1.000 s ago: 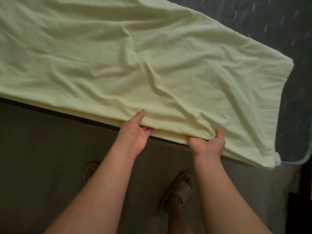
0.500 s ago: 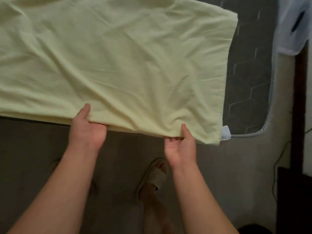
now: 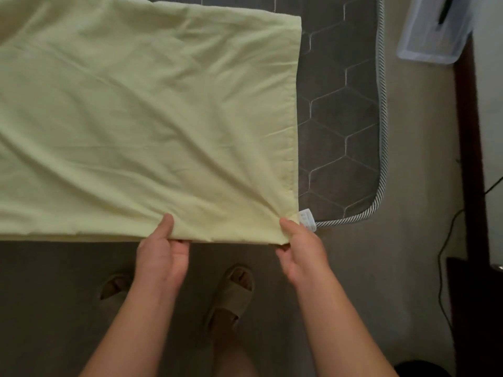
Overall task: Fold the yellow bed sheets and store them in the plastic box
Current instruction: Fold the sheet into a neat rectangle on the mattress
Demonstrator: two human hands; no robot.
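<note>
Two hands, my left hand (image 3: 162,258) and right hand (image 3: 302,251), pinch the yellow sheet's (image 3: 141,118) near edge, thumbs on top.

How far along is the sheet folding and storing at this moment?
Early. The yellow sheet lies smoothed on the mattress, seemingly doubled along its near edge. Left hand and right hand pinch that edge by the corner. Further folds and storing remain: the plastic box stands apart on the floor.

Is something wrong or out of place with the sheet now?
Nothing stands out. The yellow sheet lies flat with light wrinkles; left hand and right hand pinch its near edge beside the white tag.
</note>
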